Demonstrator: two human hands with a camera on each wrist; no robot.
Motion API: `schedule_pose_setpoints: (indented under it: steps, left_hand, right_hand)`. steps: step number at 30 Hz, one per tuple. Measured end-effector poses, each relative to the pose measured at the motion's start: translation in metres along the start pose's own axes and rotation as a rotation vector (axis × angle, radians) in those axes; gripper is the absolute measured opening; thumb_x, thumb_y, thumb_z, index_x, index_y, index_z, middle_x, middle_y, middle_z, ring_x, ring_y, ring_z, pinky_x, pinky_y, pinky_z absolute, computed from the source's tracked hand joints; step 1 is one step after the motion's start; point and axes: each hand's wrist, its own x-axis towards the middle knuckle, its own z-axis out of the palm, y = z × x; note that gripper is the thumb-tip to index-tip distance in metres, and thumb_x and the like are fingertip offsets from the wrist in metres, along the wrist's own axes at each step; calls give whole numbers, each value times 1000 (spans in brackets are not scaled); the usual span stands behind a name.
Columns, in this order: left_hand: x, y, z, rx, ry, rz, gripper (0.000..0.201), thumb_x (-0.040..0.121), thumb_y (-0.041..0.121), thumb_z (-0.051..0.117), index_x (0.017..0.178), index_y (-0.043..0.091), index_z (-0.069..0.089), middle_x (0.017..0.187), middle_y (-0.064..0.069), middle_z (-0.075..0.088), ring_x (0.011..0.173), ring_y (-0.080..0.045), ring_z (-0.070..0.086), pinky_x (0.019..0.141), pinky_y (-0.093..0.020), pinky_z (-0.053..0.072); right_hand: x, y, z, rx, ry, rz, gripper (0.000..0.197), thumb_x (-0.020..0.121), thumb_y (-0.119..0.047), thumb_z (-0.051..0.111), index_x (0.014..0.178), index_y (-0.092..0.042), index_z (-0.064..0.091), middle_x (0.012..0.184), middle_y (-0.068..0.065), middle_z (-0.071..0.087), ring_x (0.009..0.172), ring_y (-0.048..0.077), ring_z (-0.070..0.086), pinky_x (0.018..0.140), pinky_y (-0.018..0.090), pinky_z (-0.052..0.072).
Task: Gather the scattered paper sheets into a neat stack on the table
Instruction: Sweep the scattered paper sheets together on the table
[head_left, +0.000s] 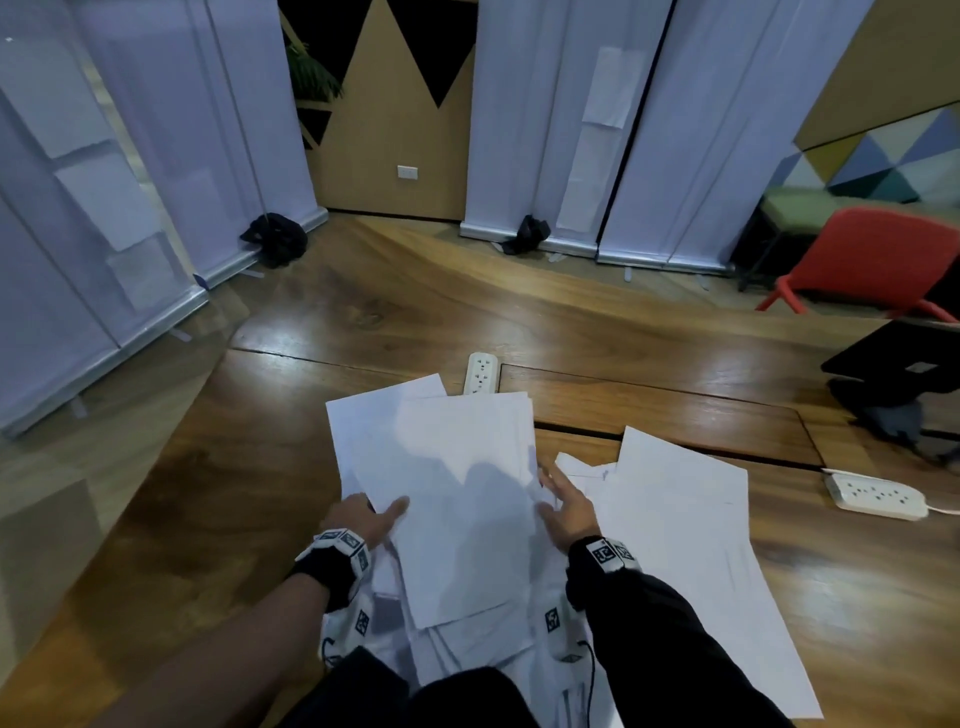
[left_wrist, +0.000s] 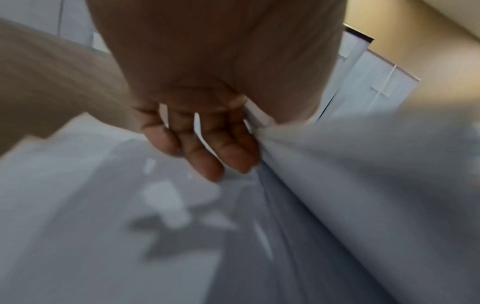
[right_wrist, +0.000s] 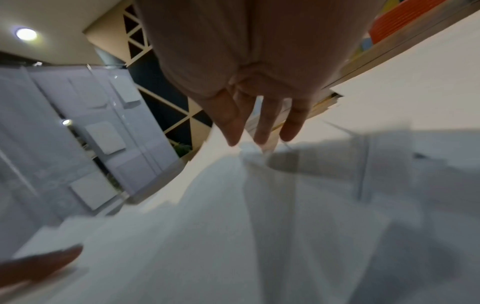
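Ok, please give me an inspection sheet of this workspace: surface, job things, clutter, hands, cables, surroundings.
Surface: wooden table, glossy, with seams.
Job's things: gathered bundle of sheets between both hands, edges uneven; loose sheets spread to its right.
Clutter: two white power strips, one behind the bundle, one at right; black stand at far right.
Hands: left hand grips the bundle's left edge, thumb on top; right hand has straight fingers at its right edge.
Cables: white cord from the right strip.
Surroundings: white banners, red chair, wood wall.
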Motion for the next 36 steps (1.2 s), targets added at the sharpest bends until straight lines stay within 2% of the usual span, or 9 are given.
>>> schedule_pose_setpoints:
  steps: [2, 4, 9, 15, 19, 22, 26, 31, 36]
  left_hand:
    - [-1, -7, -1, 42, 185, -37, 69, 70, 77, 50, 90, 11, 60, 90, -8, 63, 103, -33, 61, 87, -40, 50]
    - [-4, -9, 1, 71, 308, -131, 79, 71, 73, 55, 116, 9, 52, 127, -16, 51, 123, -37, 44, 98, -48, 39]
    - [-6, 4, 5, 106, 165, -225, 102, 69, 70, 61, 143, 8, 28, 149, -19, 27, 139, -39, 22, 109, -53, 27]
    - [9, -3, -2, 237, 87, -168, 111, 58, 82, 54, 147, 24, 24, 154, -16, 25, 139, -43, 20, 108, -59, 27]
    - [14, -13, -5, 179, 99, -157, 106, 61, 82, 51, 147, 25, 23, 152, -18, 28, 139, -41, 22, 108, -59, 29]
    - [-4, -8, -5, 176, 176, -148, 99, 68, 76, 54, 142, 16, 32, 145, -18, 36, 134, -39, 31, 106, -53, 32]
    - [-21, 2, 6, 193, 286, 14, 102, 73, 68, 57, 148, 11, 19, 154, -17, 25, 138, -39, 27, 110, -51, 27]
    - [-22, 19, 31, 368, -13, 181, 105, 71, 78, 48, 152, 25, 6, 161, -8, -6, 149, -31, -2, 118, -49, 11]
    - [-14, 17, 31, 430, -92, 174, 110, 69, 79, 50, 151, 29, -3, 160, -7, -15, 148, -30, -10, 118, -52, 11]
  right_hand:
    - [-5, 11, -21, -107, 214, 178, 62, 85, -34, 59, 144, -20, 42, 138, 9, 58, 123, 30, 56, 104, 41, 44]
    - [-14, 41, -48, -196, 407, 407, 52, 80, -35, 63, 128, -19, 51, 129, 15, 59, 118, 37, 56, 99, 46, 46]
    - [-54, 130, -100, -117, 541, 817, 104, 67, -51, 75, 148, -13, 23, 155, 16, 24, 144, 33, 21, 113, 52, 26]
    - [-62, 145, -104, -332, 315, 796, 131, 56, -77, 68, 153, -11, 10, 160, 21, 12, 146, 39, 16, 114, 59, 20]
    - [-58, 144, -102, -175, 321, 766, 120, 48, -71, 77, 141, -4, 41, 139, 23, 52, 121, 40, 56, 101, 52, 47]
    - [-58, 150, -99, -75, 298, 669, 89, 52, -56, 84, 123, -9, 58, 120, 16, 67, 103, 36, 66, 89, 47, 55]
    - [-62, 141, -96, 69, 269, 602, 58, 71, -21, 80, 124, -11, 57, 115, 15, 69, 97, 33, 67, 87, 42, 55]
    - [-59, 124, -113, 27, 262, 583, 61, 88, -19, 65, 140, -3, 38, 133, 24, 55, 114, 40, 58, 84, 37, 46]
    - [-59, 125, -124, -73, 145, 615, 57, 80, -15, 70, 130, -6, 46, 115, 18, 63, 99, 34, 64, 76, 37, 52]
